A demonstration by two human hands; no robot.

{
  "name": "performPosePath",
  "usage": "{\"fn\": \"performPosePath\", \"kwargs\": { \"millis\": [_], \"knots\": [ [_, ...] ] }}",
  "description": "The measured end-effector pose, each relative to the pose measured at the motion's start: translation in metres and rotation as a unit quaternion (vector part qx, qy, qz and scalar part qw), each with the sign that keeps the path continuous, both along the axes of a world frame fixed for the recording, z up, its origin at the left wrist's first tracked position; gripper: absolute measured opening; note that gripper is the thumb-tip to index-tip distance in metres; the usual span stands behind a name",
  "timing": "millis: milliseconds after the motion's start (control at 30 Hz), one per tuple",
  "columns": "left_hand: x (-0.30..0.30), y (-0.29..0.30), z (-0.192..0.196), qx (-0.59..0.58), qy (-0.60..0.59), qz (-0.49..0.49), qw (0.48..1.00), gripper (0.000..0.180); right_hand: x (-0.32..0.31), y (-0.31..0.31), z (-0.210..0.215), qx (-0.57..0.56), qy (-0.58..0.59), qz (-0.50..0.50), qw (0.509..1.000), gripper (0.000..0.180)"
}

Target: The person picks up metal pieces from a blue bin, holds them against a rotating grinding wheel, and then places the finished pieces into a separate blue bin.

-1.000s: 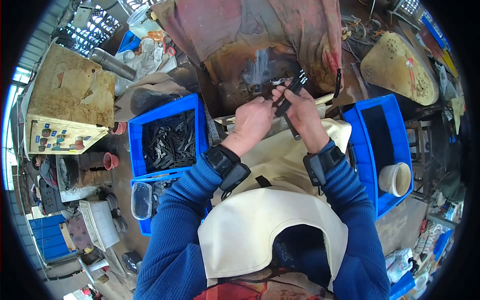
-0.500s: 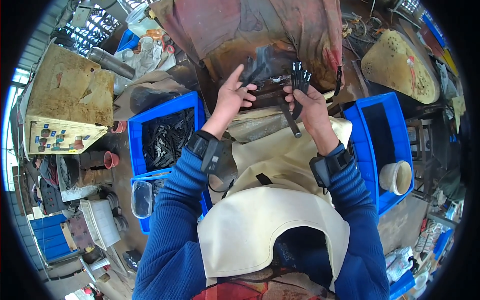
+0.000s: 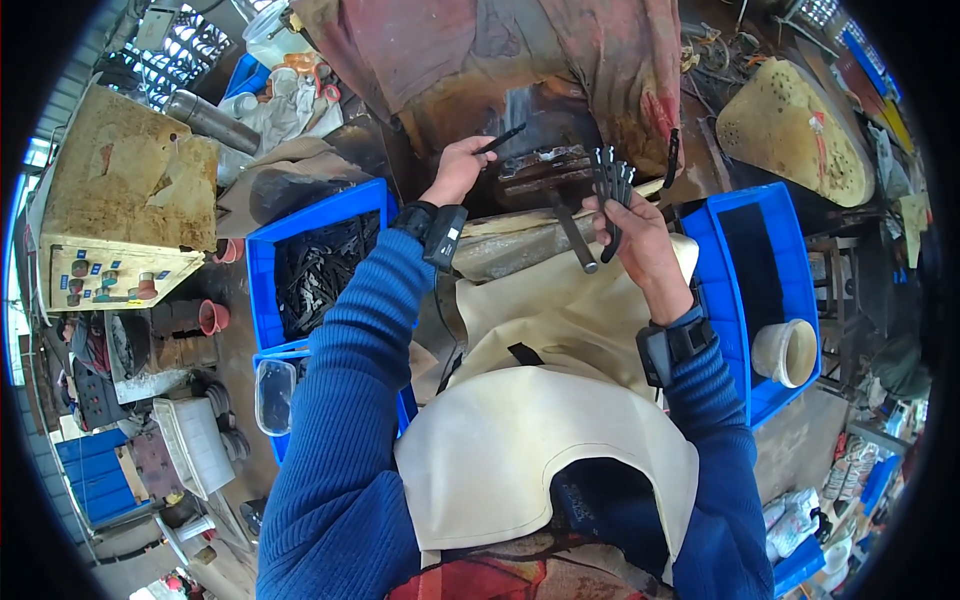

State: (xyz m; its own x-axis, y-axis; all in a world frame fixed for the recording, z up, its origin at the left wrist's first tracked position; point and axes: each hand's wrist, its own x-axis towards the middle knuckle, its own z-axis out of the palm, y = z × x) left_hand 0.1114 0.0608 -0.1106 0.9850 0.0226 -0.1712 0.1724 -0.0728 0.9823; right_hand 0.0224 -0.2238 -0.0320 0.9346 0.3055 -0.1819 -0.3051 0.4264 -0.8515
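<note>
My left hand (image 3: pixel 458 172) is closed around one end of a slim black metal piece (image 3: pixel 506 137). The piece points up and right, toward the dark hollow of a cloth-draped machine (image 3: pixel 535 75). Farther right, my right hand (image 3: pixel 640 235) grips a fanned bundle of similar black metal pieces (image 3: pixel 613 188), bright at their upper tips. Between the hands a round metal bar (image 3: pixel 575 238) juts toward me from below a rough, dark metal block (image 3: pixel 545 165). The fingers partly cover the bundle's lower ends.
At left, a blue bin (image 3: pixel 264 290) holds many black pieces; a clear plastic tub (image 3: pixel 275 397) sits below it. On the right, another blue bin (image 3: pixel 728 290) carries a whitish bucket (image 3: pixel 785 352). A control box (image 3: pixel 125 280) stands far left. A cream apron (image 3: pixel 540 420) covers my lap.
My left hand's fingers were spread beside a black piece; now they are closed on it, the piece raised. My right hand has shifted slightly right and down with the bundle, showing more of the block.
</note>
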Motion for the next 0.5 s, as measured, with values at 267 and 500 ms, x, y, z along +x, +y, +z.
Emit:
{"fn": "performPosePath", "kwargs": {
  "millis": [267,500],
  "knots": [
    [0.01,0.002,-0.019,0.067,-0.009,-0.051,0.996,0.03,-0.019,-0.011,0.005,-0.03,0.034,0.03,0.999,0.017],
    [0.017,0.001,-0.023,0.288,-0.206,-0.157,0.922,0.038,-0.034,-0.02,-0.004,-0.086,0.027,0.069,0.994,0.016]
  ]
}}
